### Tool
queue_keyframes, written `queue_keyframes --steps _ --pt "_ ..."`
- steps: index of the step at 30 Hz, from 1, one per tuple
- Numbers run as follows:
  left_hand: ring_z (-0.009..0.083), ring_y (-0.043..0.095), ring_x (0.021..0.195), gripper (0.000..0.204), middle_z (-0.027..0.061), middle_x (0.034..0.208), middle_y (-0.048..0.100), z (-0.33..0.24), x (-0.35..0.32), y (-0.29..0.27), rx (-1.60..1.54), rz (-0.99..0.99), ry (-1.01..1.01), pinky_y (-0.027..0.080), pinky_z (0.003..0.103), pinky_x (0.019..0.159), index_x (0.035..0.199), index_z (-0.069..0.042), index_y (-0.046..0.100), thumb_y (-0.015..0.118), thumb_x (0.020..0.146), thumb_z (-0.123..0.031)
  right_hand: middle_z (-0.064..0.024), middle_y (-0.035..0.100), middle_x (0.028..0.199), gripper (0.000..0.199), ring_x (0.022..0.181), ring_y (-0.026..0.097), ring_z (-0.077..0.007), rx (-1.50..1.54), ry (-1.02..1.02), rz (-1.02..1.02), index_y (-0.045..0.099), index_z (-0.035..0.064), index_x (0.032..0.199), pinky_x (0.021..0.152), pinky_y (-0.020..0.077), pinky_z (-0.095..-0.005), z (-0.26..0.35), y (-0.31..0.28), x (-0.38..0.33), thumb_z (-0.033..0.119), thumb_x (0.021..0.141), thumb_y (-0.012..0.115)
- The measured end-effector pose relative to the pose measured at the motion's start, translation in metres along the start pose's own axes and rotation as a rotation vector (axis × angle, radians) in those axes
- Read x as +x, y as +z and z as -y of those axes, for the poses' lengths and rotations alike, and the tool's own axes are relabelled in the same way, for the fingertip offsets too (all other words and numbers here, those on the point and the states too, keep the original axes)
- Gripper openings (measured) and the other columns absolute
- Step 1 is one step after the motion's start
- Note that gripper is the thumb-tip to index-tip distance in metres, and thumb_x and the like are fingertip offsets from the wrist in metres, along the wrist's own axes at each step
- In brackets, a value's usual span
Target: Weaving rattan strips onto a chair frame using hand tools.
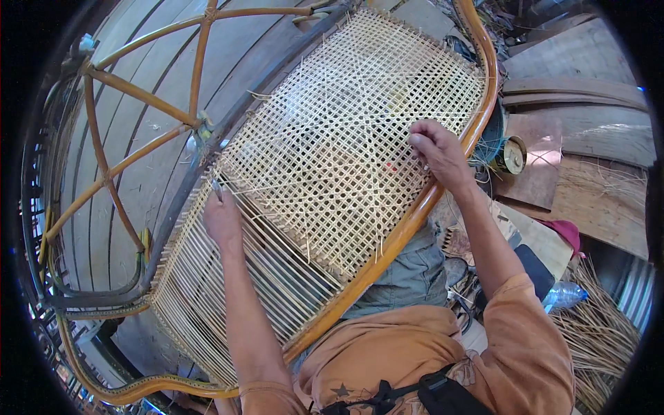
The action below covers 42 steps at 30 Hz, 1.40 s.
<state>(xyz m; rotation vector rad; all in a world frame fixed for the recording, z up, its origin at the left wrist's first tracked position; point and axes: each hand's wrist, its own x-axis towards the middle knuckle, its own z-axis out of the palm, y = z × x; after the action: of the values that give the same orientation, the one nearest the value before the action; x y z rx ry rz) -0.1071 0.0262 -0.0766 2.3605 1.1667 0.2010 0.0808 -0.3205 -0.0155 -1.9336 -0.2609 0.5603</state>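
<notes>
A rattan chair frame (422, 207) lies tilted across my lap, its panel partly woven with pale cane strips (346, 131) in an open lattice. The lower left part holds only parallel cane strands (228, 290). My left hand (223, 220) rests on those strands at the lattice's edge and pinches a thin metal tool (218, 188) with its tip in the weave. My right hand (437, 152) lies on the lattice near the right rail, fingers curled on a cane strip.
The chair's back with crossed rattan spokes (138, 131) extends to the left. Wooden planks (588, 117) lie on the right, with a round tin (513, 153), a plastic bottle (564, 295) and a heap of loose cane (602, 339) beside my right arm.
</notes>
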Motion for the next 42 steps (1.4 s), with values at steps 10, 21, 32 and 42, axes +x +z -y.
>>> queue_keyframes --steps 10,21,32,42 --pt "0.0258 0.051 0.059 0.032 0.0164 0.065 0.055 -0.003 0.005 -0.003 -0.013 0.074 -0.035 0.041 0.039 0.061 0.079 0.002 0.055 0.047 0.087 -0.028 -0.0088 0.060 0.085 0.014 0.079 0.058 -0.0232 -0.430 -0.359 -0.104 0.061 0.0039 0.095 0.074 0.0474 -0.0332 -0.014 0.009 -0.021 0.004 0.082 0.060" --pt "0.0286 0.052 0.055 0.030 0.0169 0.062 0.054 0.016 0.011 -0.002 -0.064 0.014 0.031 0.041 0.042 0.058 0.074 0.002 0.054 0.049 0.083 -0.026 -0.0068 0.059 0.090 0.014 0.085 0.056 -0.0268 -0.912 -0.411 0.200 0.062 0.0117 0.092 0.074 0.0463 -0.0402 0.015 0.047 -0.020 0.017 0.080 0.062" --pt "0.0236 0.055 0.094 0.034 0.0128 0.097 0.060 -0.156 -0.139 -0.035 -0.817 0.465 0.000 0.041 0.036 0.089 0.092 0.003 0.062 0.040 0.097 -0.023 -0.0201 0.059 0.104 0.044 0.099 0.058 -0.0309 0.353 0.151 0.625 0.052 -0.0008 0.115 0.085 0.0451 -0.0369 0.066 0.060 -0.100 0.036 0.092 0.050" --pt "0.0373 0.032 0.125 0.052 0.0144 0.132 0.039 -0.147 -0.166 0.022 0.018 0.464 0.694 0.026 0.053 0.101 0.126 -0.009 0.050 0.061 0.082 -0.034 -0.0181 0.064 0.087 0.035 0.081 0.062 -0.0362 -0.754 0.043 0.325 0.057 0.0075 0.113 0.070 0.0492 -0.0414 0.061 -0.012 -0.048 0.030 0.085 0.058"
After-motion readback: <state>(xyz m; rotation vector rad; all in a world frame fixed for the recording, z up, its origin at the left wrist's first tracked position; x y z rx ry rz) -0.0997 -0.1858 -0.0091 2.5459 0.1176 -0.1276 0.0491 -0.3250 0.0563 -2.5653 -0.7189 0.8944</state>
